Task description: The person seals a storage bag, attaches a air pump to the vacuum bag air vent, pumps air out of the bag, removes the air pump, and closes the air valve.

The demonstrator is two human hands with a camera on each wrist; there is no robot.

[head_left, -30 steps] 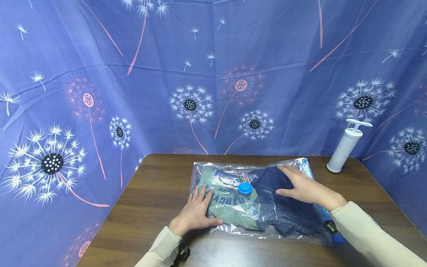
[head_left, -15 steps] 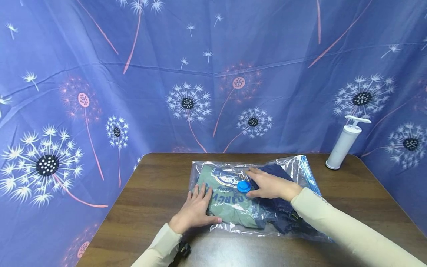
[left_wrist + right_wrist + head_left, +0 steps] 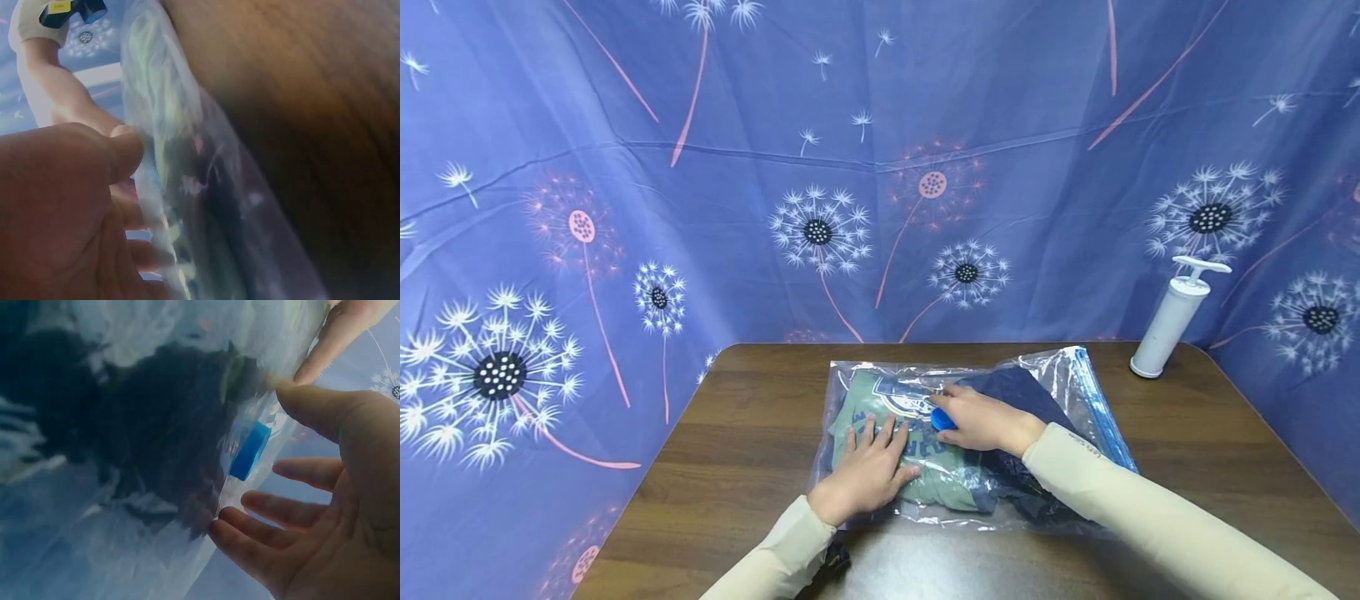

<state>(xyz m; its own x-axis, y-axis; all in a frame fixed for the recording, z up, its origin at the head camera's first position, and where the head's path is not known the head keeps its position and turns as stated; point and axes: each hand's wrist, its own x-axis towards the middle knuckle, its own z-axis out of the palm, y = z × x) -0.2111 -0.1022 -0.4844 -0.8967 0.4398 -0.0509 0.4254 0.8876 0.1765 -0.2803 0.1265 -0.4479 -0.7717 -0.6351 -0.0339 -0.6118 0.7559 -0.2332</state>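
Clear plastic vacuum storage bag (image 3: pixel 1060 375) flat on the brown wood-grain table (image 3: pixel 760 450), centre, crinkled and glossy, blue zip strip along its right edge. Inside: folded green printed garment (image 3: pixel 880 408) to the left, dark navy garment (image 3: pixel 1015 392) to the right. Round blue valve cap (image 3: pixel 942 419) on the bag's top face, between the two.

Left hand (image 3: pixel 867 473) laid flat on the bag over the green garment, fingers straight and slightly spread. Right hand (image 3: pixel 981 419) over the valve cap, fingers loosely extended, thumb side nearest the cap; head view hides most of the cap under it.

Right wrist view: cap (image 3: pixel 250 450) seen edge-on as a blue block; right hand (image 3: pixel 325 506) spread, fingers apart, not curled round it; contact with cap unclear. Left wrist view: blurred, left hand (image 3: pixel 62 206) close against film of bag (image 3: pixel 206 206), wood grain beside.

White cylindrical hand pump (image 3: pixel 1172 318) with T-handle, upright at far right table corner, well apart from bag. Blue dandelion-print cloth (image 3: pixel 850 167) behind.
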